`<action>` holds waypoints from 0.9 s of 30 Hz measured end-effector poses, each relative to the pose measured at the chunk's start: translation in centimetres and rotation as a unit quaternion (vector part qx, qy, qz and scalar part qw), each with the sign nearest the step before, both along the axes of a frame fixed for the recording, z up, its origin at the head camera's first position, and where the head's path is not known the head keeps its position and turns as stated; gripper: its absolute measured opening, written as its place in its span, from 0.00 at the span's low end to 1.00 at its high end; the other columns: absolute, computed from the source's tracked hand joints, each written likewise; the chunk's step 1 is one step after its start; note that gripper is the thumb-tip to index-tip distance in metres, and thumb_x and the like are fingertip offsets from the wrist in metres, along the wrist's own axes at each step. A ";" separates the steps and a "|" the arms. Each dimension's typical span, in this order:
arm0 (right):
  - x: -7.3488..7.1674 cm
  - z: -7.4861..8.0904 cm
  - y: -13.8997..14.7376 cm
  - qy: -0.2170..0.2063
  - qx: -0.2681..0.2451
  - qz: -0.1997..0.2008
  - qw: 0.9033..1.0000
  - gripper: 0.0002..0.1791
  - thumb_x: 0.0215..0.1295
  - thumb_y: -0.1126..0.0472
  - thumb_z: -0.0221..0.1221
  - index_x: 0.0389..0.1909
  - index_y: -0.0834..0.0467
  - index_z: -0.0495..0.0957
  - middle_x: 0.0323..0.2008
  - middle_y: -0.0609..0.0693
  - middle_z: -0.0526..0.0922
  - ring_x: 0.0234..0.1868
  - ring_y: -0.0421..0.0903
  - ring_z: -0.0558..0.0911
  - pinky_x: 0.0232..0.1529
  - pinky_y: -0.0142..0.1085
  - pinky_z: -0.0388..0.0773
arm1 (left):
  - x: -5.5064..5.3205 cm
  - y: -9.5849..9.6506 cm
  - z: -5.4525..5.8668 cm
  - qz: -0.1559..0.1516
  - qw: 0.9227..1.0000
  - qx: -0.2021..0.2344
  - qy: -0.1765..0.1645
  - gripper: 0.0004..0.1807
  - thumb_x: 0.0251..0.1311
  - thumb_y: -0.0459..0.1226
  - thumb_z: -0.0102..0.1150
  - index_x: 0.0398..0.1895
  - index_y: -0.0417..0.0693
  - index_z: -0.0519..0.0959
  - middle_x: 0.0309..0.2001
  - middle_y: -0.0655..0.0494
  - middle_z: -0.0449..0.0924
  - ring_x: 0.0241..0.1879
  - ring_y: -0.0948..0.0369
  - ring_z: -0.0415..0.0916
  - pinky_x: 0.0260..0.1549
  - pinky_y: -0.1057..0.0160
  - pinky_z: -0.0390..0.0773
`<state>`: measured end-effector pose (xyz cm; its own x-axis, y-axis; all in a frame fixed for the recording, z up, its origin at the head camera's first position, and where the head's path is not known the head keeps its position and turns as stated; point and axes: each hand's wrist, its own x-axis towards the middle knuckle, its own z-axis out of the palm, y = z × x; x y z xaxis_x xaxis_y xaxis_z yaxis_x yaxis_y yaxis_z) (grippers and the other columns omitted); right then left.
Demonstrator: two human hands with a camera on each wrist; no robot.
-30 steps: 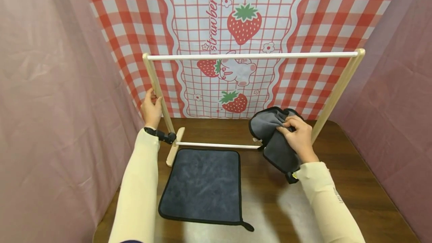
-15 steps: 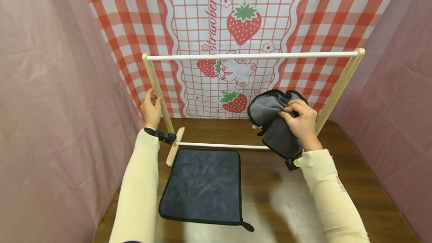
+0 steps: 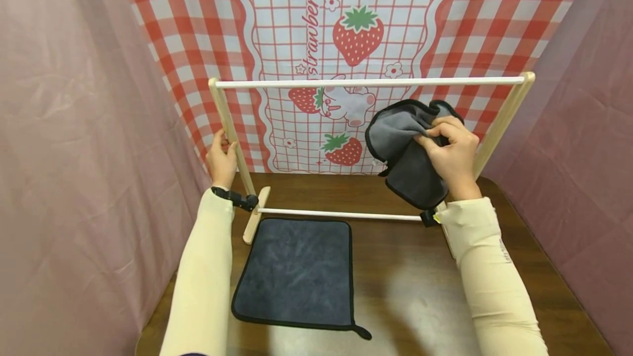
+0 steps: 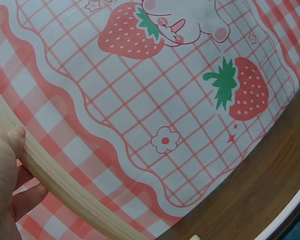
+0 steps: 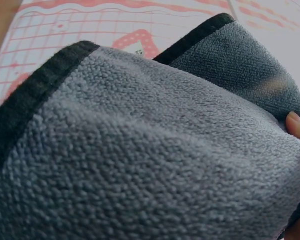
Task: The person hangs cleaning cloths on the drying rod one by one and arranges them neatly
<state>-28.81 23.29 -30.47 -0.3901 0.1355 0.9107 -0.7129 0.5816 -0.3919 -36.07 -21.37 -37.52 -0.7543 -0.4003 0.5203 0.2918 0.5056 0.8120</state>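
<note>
I have my right hand [image 3: 452, 150] in the right half of the head view, fingers curled and pinching a bunched grey cloth [image 3: 405, 150], which is lifted off the table and sits just under the white top rail [image 3: 368, 82] of the wooden drying rack [image 3: 499, 122]. The cloth spills out to the left of and below my knuckles, so most of it lies on the picture's left side of the grip, with a fold hanging down toward my wrist. From the right wrist view the cloth [image 5: 140, 150] fills nearly the whole frame: a thick, nubby microfibre pile, mid-grey, edged with a darker stitched binding, and one fingertip [image 5: 297, 125] shows at the right edge pressing into it. My left hand [image 3: 221, 159] is at centre left of the head view, wrapped around the rack's left upright [image 3: 231, 136], a pale, smooth, squared wooden post that leans slightly; the left wrist view shows the thumb [image 4: 12, 145] and fingers closed on that post [image 4: 65, 192]. A second cloth [image 3: 296, 273], darker grey and square with a black hem and a small corner loop, lies flat on the brown wooden table [image 3: 395, 284] in the lower centre, just in front of the rack's thin white bottom rail [image 3: 336, 213]. Behind it all hangs a glossy red-checked strawberry backdrop [image 3: 356, 32].
</note>
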 end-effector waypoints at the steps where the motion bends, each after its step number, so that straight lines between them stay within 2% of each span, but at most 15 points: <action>1: -0.1 0.3 -0.1 0.002 -0.002 -0.002 1.000 0.08 0.43 0.78 0.74 0.19 0.72 0.82 0.28 0.64 0.83 0.37 0.30 0.75 0.48 0.22 0.71 | 0.0 0.0 0.0 0.001 1.000 -0.002 0.001 0.23 0.66 0.28 0.59 0.64 0.38 0.73 0.48 0.34 0.81 0.42 0.43 0.81 0.43 0.46 0.79; 6: -0.4 2.0 -0.4 0.015 -0.015 -0.001 1.000 0.08 0.43 0.79 0.73 0.19 0.73 0.82 0.28 0.64 0.83 0.37 0.27 0.74 0.48 0.22 0.71 | -0.1 0.0 0.0 0.004 1.000 -0.006 0.007 0.22 0.66 0.28 0.59 0.63 0.38 0.73 0.47 0.34 0.81 0.42 0.42 0.80 0.44 0.46 0.78; 12: -0.4 4.0 -0.8 0.030 -0.029 0.008 0.999 0.08 0.43 0.78 0.73 0.19 0.74 0.81 0.28 0.65 0.83 0.37 0.27 0.75 0.49 0.26 0.73 | -0.1 0.0 -0.1 0.003 1.000 -0.003 0.005 0.22 0.66 0.28 0.58 0.64 0.37 0.73 0.48 0.34 0.81 0.42 0.42 0.80 0.44 0.47 0.78; 20: -0.4 6.5 -1.1 0.044 -0.042 -0.004 0.998 0.08 0.46 0.77 0.72 0.19 0.75 0.80 0.29 0.64 0.83 0.37 0.28 0.76 0.48 0.26 0.74 | 0.0 0.1 0.0 0.000 1.000 -0.003 0.005 0.23 0.67 0.29 0.59 0.65 0.37 0.72 0.48 0.33 0.80 0.41 0.41 0.79 0.43 0.46 0.78; 22: -0.6 7.0 -1.1 0.051 -0.049 -0.004 0.998 0.08 0.45 0.77 0.71 0.18 0.76 0.80 0.28 0.60 0.82 0.37 0.28 0.76 0.48 0.27 0.74 | 0.0 0.1 -0.1 -0.001 1.000 -0.002 0.004 0.23 0.67 0.29 0.59 0.65 0.37 0.72 0.48 0.32 0.80 0.41 0.41 0.79 0.43 0.46 0.78; 27: -0.9 8.6 -1.2 0.063 -0.064 -0.007 0.996 0.08 0.45 0.77 0.71 0.18 0.76 0.80 0.28 0.40 0.79 0.36 0.30 0.76 0.47 0.27 0.73 | -0.1 0.0 -0.1 -0.003 1.000 0.000 0.006 0.23 0.66 0.29 0.59 0.65 0.37 0.72 0.48 0.33 0.80 0.41 0.41 0.80 0.43 0.46 0.79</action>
<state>-29.71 22.12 -21.85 -0.2708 0.2577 0.9275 -0.7536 0.5427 -0.3708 -36.17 -21.38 -37.66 -0.7504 -0.3953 0.5298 0.3056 0.5032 0.8084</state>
